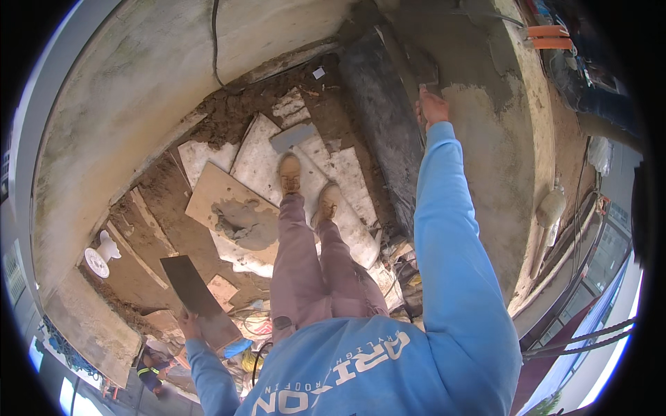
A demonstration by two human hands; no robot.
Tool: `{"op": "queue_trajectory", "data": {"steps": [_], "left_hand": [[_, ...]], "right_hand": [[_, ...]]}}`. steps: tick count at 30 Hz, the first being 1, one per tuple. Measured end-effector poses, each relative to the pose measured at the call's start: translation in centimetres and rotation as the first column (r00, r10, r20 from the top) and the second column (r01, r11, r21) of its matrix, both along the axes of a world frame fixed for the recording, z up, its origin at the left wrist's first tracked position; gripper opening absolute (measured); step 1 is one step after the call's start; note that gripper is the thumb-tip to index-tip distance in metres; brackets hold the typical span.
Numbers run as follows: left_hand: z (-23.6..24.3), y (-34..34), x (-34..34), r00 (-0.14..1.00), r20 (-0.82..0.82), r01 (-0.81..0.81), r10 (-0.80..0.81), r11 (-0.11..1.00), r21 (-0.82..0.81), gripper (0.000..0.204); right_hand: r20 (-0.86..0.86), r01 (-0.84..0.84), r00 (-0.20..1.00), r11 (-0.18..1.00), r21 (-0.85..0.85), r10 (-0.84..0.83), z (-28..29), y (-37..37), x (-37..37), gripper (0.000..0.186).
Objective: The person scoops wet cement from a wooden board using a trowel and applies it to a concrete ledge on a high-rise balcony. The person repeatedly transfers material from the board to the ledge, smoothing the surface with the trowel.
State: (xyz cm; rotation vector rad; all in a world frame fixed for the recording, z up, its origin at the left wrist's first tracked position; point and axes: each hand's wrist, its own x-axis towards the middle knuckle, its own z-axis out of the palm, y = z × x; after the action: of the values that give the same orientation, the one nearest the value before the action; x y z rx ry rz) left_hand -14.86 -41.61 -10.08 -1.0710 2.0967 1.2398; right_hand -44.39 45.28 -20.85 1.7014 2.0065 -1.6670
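Note:
My right hand point(432, 107) is stretched far forward, its fingers closed around the handle of a plastering trowel point(422, 66). The trowel's blade lies at the grey wall point(479, 166) on my right, where a darker, wet-looking coat of mortar covers the upper part. Down at my left side, my left hand point(188, 323) grips the edge of a long, dark rectangular board point(194, 288), held tilted. A heap of grey mortar point(246, 220) sits on a tan plywood sheet point(211, 194) by my feet.
Stained white boards point(257, 156) lie under my boots on brown soil. A grey flat rectangle point(291, 137) rests ahead of them. A white spool point(102, 254) stands at left. A pale wall point(132, 97) curves along the left; a dark cable point(216, 48) hangs down it.

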Motion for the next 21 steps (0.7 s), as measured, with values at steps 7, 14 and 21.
{"op": "queue_trajectory", "data": {"steps": [7, 14, 21], "left_hand": [[-4.1, 2.3, -0.5, 0.997, -0.037, -0.064, 0.067, 0.995, 0.070, 0.039], [1.4, 15.6, -15.0, 0.942, -0.245, -0.104, 0.229, 0.894, 0.436, 0.057], [9.2, 34.1, -27.4, 0.931, -0.356, 0.280, 0.080, 0.468, 0.838, 0.064]], "right_hand": [[0.133, -0.174, 0.985, 0.727, 0.665, 0.114, 1.2, -5.0, 12.4, 0.052], [-0.081, -0.171, 0.956, 0.761, 0.626, 0.282, 11.6, -11.6, 12.3, 0.044], [-0.605, -0.824, 0.467, 0.566, -0.033, 0.644, 30.3, -13.0, 9.0, 0.044]]}}
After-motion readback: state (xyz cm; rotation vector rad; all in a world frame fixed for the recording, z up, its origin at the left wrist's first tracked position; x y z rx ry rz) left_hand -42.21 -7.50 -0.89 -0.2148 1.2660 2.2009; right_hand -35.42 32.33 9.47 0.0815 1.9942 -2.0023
